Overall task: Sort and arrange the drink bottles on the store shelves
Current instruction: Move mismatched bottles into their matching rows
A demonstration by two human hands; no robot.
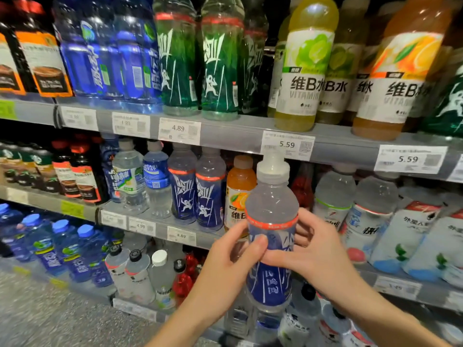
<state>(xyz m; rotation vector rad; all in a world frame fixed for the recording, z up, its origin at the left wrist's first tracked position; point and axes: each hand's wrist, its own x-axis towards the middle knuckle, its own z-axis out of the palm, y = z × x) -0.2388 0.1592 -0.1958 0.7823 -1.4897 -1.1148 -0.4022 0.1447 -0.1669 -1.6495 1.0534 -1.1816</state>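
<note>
White price tags (179, 131) line the shelf edges above speckled floor (50, 314).

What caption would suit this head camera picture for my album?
Both hands, left hand and right hand, grip a blue-labelled bottle before stocked drink shelves.

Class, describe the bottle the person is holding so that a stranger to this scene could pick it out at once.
Start at the middle shelf and look just in front of it. There a clear bottle with a blue label is held upright between the left hand and right hand. It alone is off the shelves.
</note>
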